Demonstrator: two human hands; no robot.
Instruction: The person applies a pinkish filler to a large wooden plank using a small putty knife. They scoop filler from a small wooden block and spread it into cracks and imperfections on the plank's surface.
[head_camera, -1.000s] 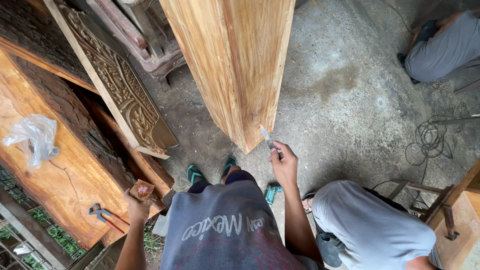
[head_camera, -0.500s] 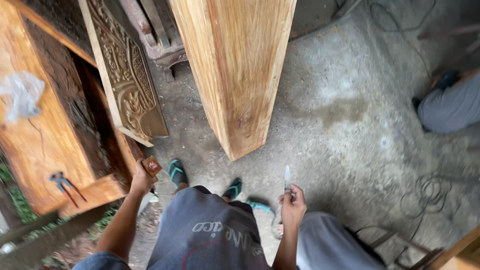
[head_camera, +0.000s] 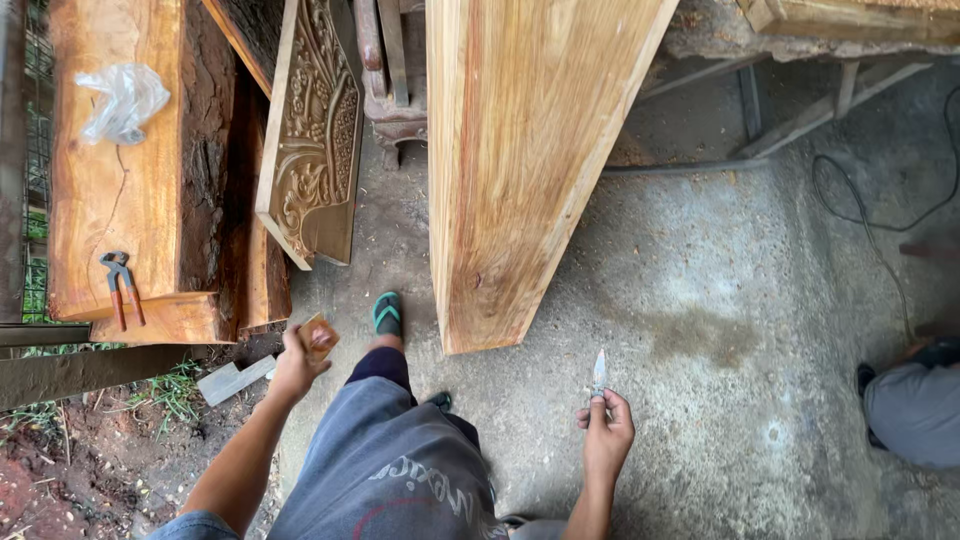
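Observation:
My left hand (head_camera: 296, 365) grips a small brown block (head_camera: 320, 335), held low beside my left leg. In my right hand (head_camera: 607, 432) is a small knife (head_camera: 599, 375) with its blade pointing up and away from me. A big slanting timber beam (head_camera: 520, 160) hangs over the concrete floor just ahead, its lower end a little beyond the knife tip. My foot in a green sandal (head_camera: 387, 313) steps forward beside the beam's end.
A carved wooden panel (head_camera: 315, 130) leans at the left. A thick plank (head_camera: 120, 190) carries pincers (head_camera: 119, 283) and a crumpled plastic bag (head_camera: 122, 100). Another person's grey-clad limb (head_camera: 915, 405) shows at the right edge. A black cable (head_camera: 880, 240) runs over the floor.
The view has shifted forward and right. My right hand with the knife has dropped away from the beam's end to my side. The person at the right is farther off.

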